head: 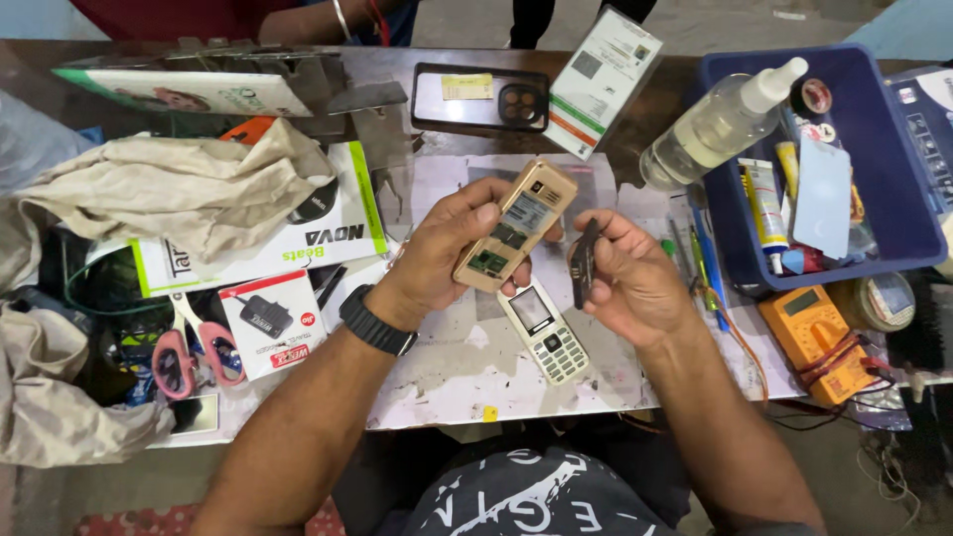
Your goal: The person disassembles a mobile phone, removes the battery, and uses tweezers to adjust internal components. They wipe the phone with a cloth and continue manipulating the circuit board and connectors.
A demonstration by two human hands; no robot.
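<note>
Head view shows the left hand (437, 253) closed around a gold phone (514, 226), back side up and cover off, so the parts inside face the eyes. Thumb on top and fingers below keep it tilted above the mat (447, 362). The right hand (625, 278) pinches a thin dark piece (584, 263) on its edge, just beside the phone but not touching it. A white phone (543, 333) lies flat on the mat, under both hands. A blue bin (893, 213) sits to the right.
</note>
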